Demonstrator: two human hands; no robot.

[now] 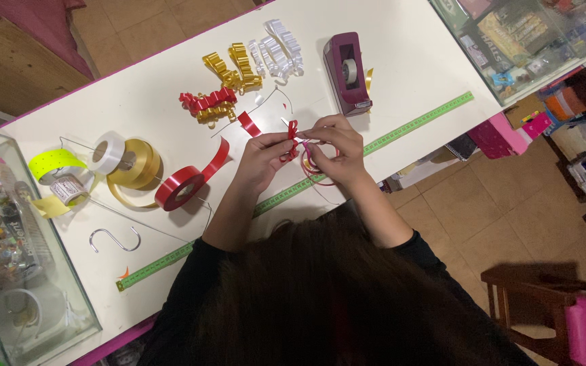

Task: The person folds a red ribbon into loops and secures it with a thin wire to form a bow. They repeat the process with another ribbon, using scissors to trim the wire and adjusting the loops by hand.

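Pinching a small red ribbon bow (292,137) between both hands, you hold it just above the white tabletop (401,61), near its front edge. Your left hand (264,159) grips the bow from the left side with closed fingertips; your right hand (337,146) closes on its right side, with thin loops of pink ribbon (318,177) hanging below the fingers. A green tape measure (408,125) runs across the tabletop just under your hands. Just behind them stands a maroon tape dispenser (348,71). Farther back lie finished bows: red (205,103), gold (235,68) and white (278,46). To the left sit a red ribbon roll (181,188), a gold roll (137,165), a white roll (108,152) and a yellow roll (55,165), with a metal hook (113,238) near the edge.
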